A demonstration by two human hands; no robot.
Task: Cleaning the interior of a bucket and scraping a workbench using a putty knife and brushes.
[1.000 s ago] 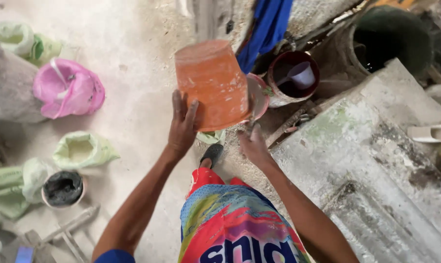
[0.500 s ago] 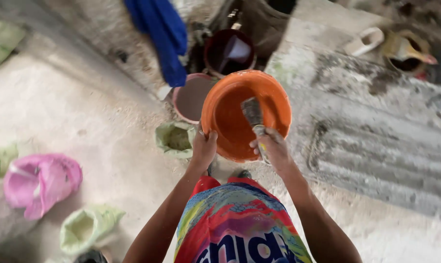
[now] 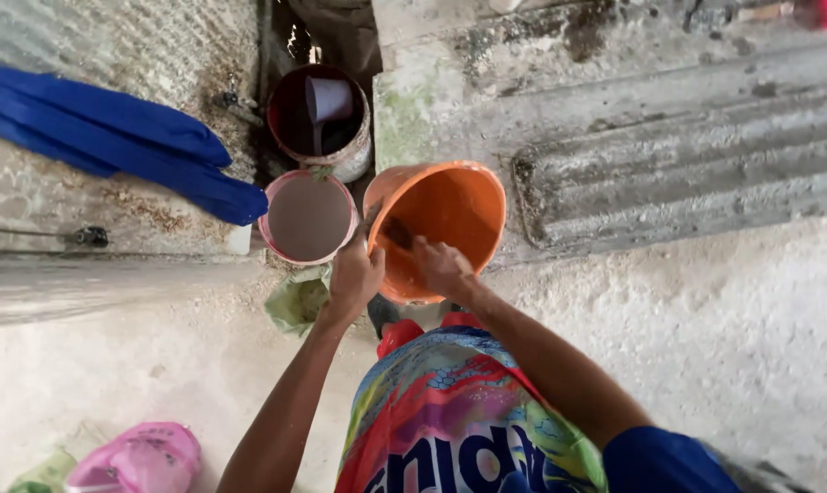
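Note:
An orange plastic bucket (image 3: 450,210) is tilted towards me, its mouth facing up and to the camera. My left hand (image 3: 354,278) grips its near left rim. My right hand (image 3: 436,265) reaches inside the bucket, closed on a small brush (image 3: 397,233) with dark bristles against the inner wall. Just left of the bucket stands a pink bucket (image 3: 308,219) full of murky brown water. Behind that is a dark maroon bucket (image 3: 320,119) with a pale scoop inside.
A blue cloth (image 3: 112,146) lies on the concrete ledge at left. Corrugated grey sheeting (image 3: 687,164) covers the right side. A green bag (image 3: 299,297) lies by my left wrist, and a pink bag (image 3: 140,456) sits at lower left on the pale floor.
The bucket was held upside down, then turned mouth-up. My right hand with the brush has gone deeper inside it, and the view has swung left.

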